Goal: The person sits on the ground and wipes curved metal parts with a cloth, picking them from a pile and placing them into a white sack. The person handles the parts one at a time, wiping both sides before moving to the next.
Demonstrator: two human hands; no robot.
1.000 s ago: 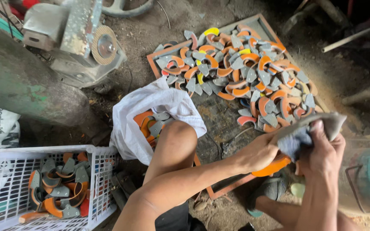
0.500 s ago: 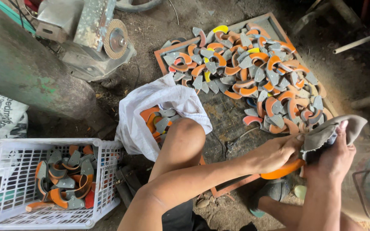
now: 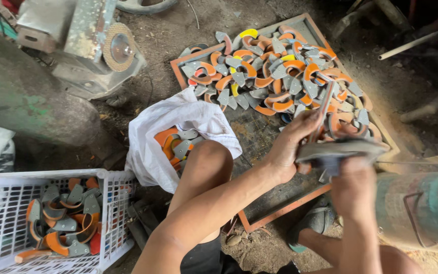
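Many pieces left: we see a heap of orange-and-grey curved parts spread over the flat tray ahead.
Piece in hand: our left hand pinches one orange part by its edge, above the tray's near end.
Cloth: our right hand closes round a grey rag, pressed against that part.
Done, we judge: parts lie in the white crate and the white bag.

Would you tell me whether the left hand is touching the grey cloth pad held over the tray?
Touching: the head view shows the left hand gripping one end of the grey pad, fingers wrapped onto its edge.
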